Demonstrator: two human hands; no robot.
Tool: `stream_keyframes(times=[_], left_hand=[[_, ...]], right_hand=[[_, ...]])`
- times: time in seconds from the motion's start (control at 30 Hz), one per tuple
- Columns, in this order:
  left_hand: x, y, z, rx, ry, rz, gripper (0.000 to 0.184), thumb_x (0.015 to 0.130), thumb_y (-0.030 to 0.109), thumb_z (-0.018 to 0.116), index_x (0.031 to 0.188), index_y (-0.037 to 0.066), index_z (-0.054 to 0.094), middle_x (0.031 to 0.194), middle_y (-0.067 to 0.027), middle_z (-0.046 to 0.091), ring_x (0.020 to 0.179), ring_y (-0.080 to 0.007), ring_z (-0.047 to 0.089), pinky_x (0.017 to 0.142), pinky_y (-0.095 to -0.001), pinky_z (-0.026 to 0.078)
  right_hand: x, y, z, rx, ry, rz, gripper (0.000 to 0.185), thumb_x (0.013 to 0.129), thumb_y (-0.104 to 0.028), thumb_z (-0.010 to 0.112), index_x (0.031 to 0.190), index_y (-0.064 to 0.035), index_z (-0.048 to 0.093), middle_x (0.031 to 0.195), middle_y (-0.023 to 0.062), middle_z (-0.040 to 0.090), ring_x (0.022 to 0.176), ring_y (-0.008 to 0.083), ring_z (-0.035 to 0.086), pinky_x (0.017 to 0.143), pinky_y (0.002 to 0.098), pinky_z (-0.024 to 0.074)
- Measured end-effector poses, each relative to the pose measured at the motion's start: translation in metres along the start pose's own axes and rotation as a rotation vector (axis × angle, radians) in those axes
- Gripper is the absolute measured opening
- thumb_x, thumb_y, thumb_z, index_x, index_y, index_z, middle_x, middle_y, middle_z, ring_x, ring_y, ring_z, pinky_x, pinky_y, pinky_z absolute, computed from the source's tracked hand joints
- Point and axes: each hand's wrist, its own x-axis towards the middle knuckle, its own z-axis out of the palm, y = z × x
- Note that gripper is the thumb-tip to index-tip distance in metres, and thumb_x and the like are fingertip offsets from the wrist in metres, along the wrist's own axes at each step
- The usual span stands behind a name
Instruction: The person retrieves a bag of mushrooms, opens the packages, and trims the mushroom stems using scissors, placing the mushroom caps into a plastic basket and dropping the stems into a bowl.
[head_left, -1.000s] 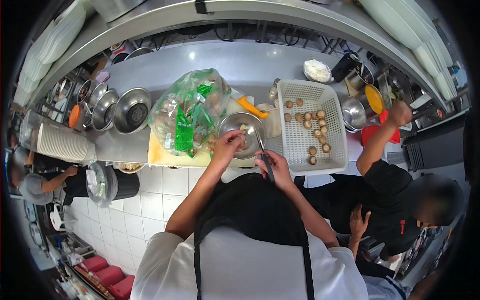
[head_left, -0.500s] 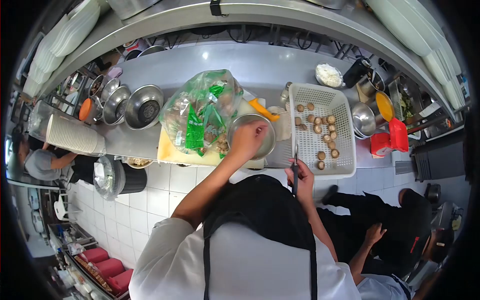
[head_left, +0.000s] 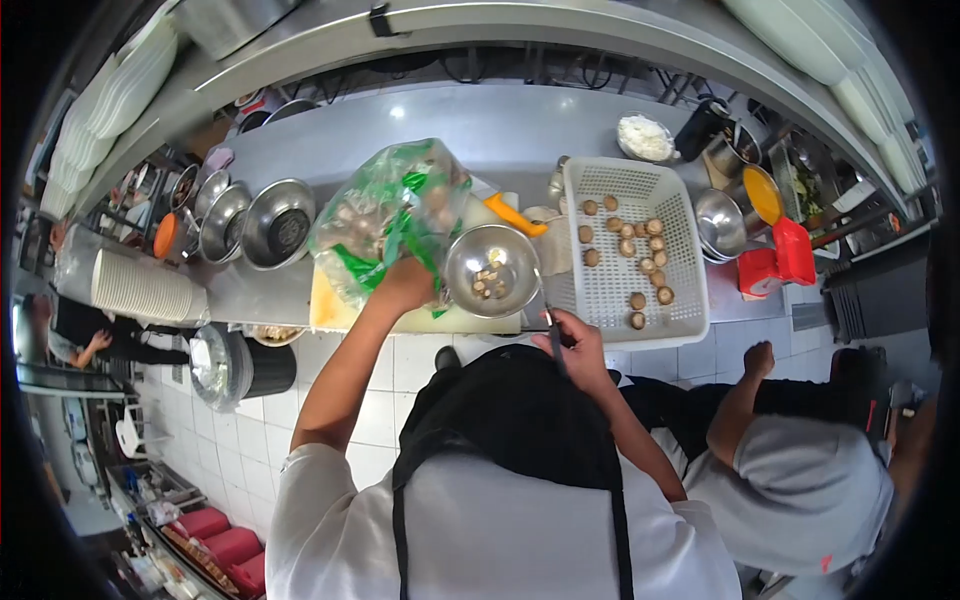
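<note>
My left hand (head_left: 403, 287) is at the opening of a clear and green plastic bag (head_left: 365, 215) of mushrooms; its fingers are hidden among the plastic. In my right hand (head_left: 578, 345) is a small knife (head_left: 557, 340) with a dark handle, its thin blade pointing away from me. Between the hands stands a steel bowl (head_left: 470, 262) with several pale mushroom pieces (head_left: 488, 283) at the bottom. To the right, a white perforated basket (head_left: 610, 290) holds several brown mushroom caps (head_left: 627, 246). Under the bag and bowl lies a pale cutting board (head_left: 335, 312).
An orange-handled tool (head_left: 515, 214) lies behind the bowl. Steel bowls (head_left: 280, 222) stand at left, a bowl of white food (head_left: 645, 137) and a red container (head_left: 775, 262) at right. Co-workers (head_left: 800, 480) stand at right and far left. A shelf (head_left: 520, 28) crosses above.
My left hand has moved left from over the steel bowl to the mushroom bag. The knife in my right hand has shifted slightly left. The co-worker at right has changed position.
</note>
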Motion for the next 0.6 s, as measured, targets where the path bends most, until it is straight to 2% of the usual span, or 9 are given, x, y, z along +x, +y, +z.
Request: stream_keyframes(times=[0.07,0.1,0.13,0.2,0.3,0.4,0.5,0.6], left_hand=[[-0.008,0.022,-0.035,-0.116,-0.029,0.033,0.018,0.081,0.020,0.069,0.092,0.007,0.073,0.093,-0.0188,0.072,0.087,-0.0383,0.070,0.078,-0.0468,0.055],[-0.007,0.021,-0.032,-0.178,-0.049,0.008,0.020,0.081,0.021,0.069,0.096,0.008,0.073,0.093,-0.0191,0.072,0.088,-0.0383,0.070,0.079,-0.0464,0.055],[-0.007,0.022,-0.026,-0.196,0.053,0.043,0.020,0.082,0.022,0.070,0.096,0.008,0.073,0.093,-0.0193,0.072,0.089,-0.0384,0.070,0.079,-0.0469,0.055],[-0.011,0.020,-0.013,-0.230,0.255,0.104,0.020,0.083,0.023,0.070,0.095,0.007,0.072,0.092,-0.0197,0.072,0.090,-0.0385,0.069,0.079,-0.0478,0.054],[-0.012,0.011,-0.007,-0.231,0.225,-0.050,0.022,0.084,0.024,0.071,0.089,0.003,0.072,0.086,-0.0202,0.072,0.086,-0.0399,0.069,0.078,-0.0494,0.054],[-0.020,0.013,-0.034,-0.126,0.242,-0.139,0.024,0.085,0.025,0.070,0.090,0.001,0.070,0.084,-0.0234,0.071,0.081,-0.0438,0.069,0.074,-0.0516,0.055],[-0.025,0.012,-0.044,-0.150,0.454,-0.294,0.028,0.085,0.024,0.073,0.089,-0.003,0.070,0.077,-0.0250,0.069,0.078,-0.0437,0.069,0.072,-0.0487,0.056],[-0.038,0.021,-0.059,-0.436,0.623,-0.338,0.025,0.091,0.019,0.071,0.096,-0.005,0.070,0.082,-0.0217,0.073,0.078,-0.0362,0.073,0.070,-0.0414,0.058]], right_hand=[[-0.001,0.000,0.001,0.042,0.029,0.035,0.041,0.087,-0.014,0.082,0.122,-0.0015,0.065,0.073,-0.0053,0.055,0.068,0.0024,0.047,0.060,0.0225,0.0395],[-0.002,-0.001,0.001,0.071,0.044,0.064,0.041,0.086,-0.017,0.083,0.120,-0.0009,0.066,0.074,-0.0032,0.058,0.069,0.0032,0.048,0.061,0.0232,0.0414],[-0.003,-0.001,0.000,0.103,0.056,0.090,0.042,0.085,-0.020,0.084,0.118,-0.0003,0.067,0.074,-0.0011,0.060,0.069,0.0040,0.050,0.061,0.0239,0.0433],[-0.004,0.002,-0.002,0.068,0.068,0.092,0.043,0.085,-0.019,0.084,0.119,-0.0003,0.067,0.072,-0.0025,0.059,0.069,0.0037,0.049,0.061,0.0236,0.0427],[-0.005,0.003,-0.003,0.038,0.083,0.091,0.043,0.085,-0.018,0.084,0.120,-0.0003,0.066,0.071,-0.0041,0.058,0.068,0.0037,0.048,0.061,0.0234,0.0422],[-0.005,0.000,0.000,0.077,0.091,0.092,0.043,0.086,-0.016,0.084,0.122,-0.0009,0.066,0.072,-0.0054,0.057,0.068,0.0031,0.047,0.060,0.0226,0.0405],[-0.007,0.011,0.003,0.106,0.078,0.105,0.043,0.086,-0.011,0.083,0.124,-0.0017,0.065,0.075,-0.0072,0.056,0.069,0.0018,0.046,0.061,0.0211,0.0382],[-0.004,0.005,0.002,0.016,0.060,0.085,0.044,0.085,-0.016,0.084,0.122,-0.0015,0.066,0.073,-0.0031,0.059,0.067,0.0039,0.049,0.061,0.0233,0.0415]])
